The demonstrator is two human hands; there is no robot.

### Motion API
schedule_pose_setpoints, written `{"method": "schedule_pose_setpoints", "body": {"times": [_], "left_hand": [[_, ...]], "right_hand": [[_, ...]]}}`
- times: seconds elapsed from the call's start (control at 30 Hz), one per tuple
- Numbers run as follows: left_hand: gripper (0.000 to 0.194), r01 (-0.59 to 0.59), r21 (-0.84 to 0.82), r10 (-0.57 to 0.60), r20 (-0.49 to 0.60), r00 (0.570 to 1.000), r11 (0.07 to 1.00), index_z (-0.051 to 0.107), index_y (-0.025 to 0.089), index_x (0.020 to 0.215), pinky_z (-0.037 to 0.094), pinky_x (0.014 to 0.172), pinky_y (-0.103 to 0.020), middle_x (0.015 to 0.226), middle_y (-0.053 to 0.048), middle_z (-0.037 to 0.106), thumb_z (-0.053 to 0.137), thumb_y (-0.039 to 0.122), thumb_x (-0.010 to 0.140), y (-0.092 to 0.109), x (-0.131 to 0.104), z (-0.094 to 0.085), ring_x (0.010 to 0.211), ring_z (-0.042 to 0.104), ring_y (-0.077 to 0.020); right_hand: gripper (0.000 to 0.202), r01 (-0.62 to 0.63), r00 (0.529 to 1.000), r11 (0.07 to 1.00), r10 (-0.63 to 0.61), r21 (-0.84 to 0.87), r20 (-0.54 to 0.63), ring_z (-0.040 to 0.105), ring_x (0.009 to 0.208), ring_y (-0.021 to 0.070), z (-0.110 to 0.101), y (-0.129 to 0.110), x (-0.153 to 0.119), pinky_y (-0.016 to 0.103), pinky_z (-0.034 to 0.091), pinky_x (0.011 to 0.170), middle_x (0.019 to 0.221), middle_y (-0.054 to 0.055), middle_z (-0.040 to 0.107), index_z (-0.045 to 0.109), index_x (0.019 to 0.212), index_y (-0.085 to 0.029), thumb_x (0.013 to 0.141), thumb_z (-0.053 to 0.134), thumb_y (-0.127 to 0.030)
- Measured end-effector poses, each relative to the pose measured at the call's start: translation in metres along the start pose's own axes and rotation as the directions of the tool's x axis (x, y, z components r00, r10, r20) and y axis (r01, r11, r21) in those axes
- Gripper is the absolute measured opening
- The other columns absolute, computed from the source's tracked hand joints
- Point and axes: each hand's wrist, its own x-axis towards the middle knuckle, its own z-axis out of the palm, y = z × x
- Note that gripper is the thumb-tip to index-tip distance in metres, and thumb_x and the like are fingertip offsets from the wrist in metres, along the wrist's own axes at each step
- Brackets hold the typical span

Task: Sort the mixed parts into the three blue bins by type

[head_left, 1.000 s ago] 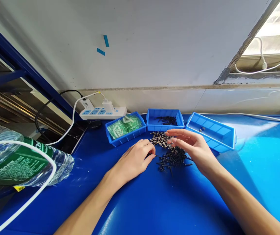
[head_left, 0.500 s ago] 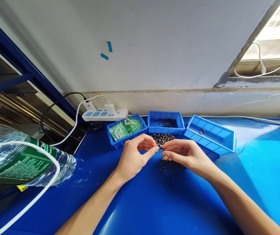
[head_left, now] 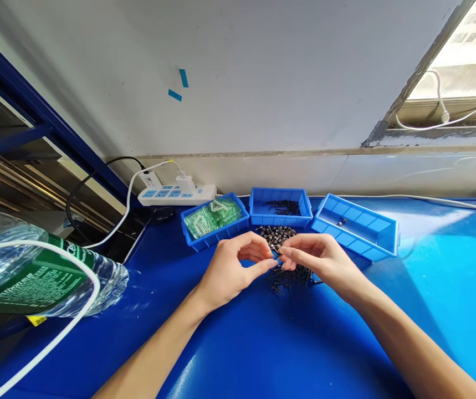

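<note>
My left hand point(head_left: 231, 269) and my right hand point(head_left: 324, 257) meet fingertip to fingertip above the blue table. The right thumb and index finger are pinched together; what lies between them is too small to name. My left thumb and fingers curve around a small gap, their tips by a tiny shiny piece that I cannot make out. Behind the fingertips is a heap of small brass-and-dark metal parts point(head_left: 277, 235). A pile of thin black screws point(head_left: 290, 280) lies below the hands, partly covered by the right fingers.
Behind the hands stand a blue bin point(head_left: 210, 241) with green packets, a blue bin point(head_left: 281, 220) with black screws, and a blue bin point(head_left: 354, 238) with a few small metal pieces. A power strip point(head_left: 202, 194) is at the wall. A large water bottle point(head_left: 55, 271) and white cable point(head_left: 96, 285) occupy the left.
Both hands have shifted slightly right. The left thumb now reaches further under the right fingertips and stands further from its index finger. The view has moved a little.
</note>
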Motion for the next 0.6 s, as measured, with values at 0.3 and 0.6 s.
{"method": "schedule_pose_setpoints", "body": {"times": [0.3, 0.6], "left_hand": [[0.013, -0.203, 0.528, 0.031, 0.316, 0.948, 0.824, 0.074, 0.019, 0.088, 0.053, 0.073, -0.027, 0.087, -0.001, 0.072, 0.081, 0.010, 0.082, -0.005, -0.002, -0.012, 0.078, 0.068, -0.0169], [0.011, -0.185, 0.581, -0.033, 0.344, 0.938, 0.793, 0.069, 0.019, 0.086, 0.050, 0.078, -0.029, 0.090, -0.002, 0.070, 0.069, 0.011, 0.094, -0.006, -0.001, -0.011, 0.085, 0.067, -0.0187]], "right_hand": [[0.045, 0.135, 0.947, 0.991, -0.125, 0.013, -0.295, 0.075, 0.116, 0.0303, -0.004, 0.007, 0.003, 0.045, 0.061, 0.099, 0.137, 0.006, 0.073, 0.078, 0.122, -0.031, 0.079, 0.084, -0.043], [0.036, 0.160, 0.947, 0.984, -0.175, -0.076, -0.269, 0.079, 0.099, 0.0273, -0.003, 0.010, 0.003, 0.042, 0.063, 0.089, 0.118, 0.008, 0.081, 0.080, 0.115, -0.028, 0.082, 0.079, -0.043]]}}
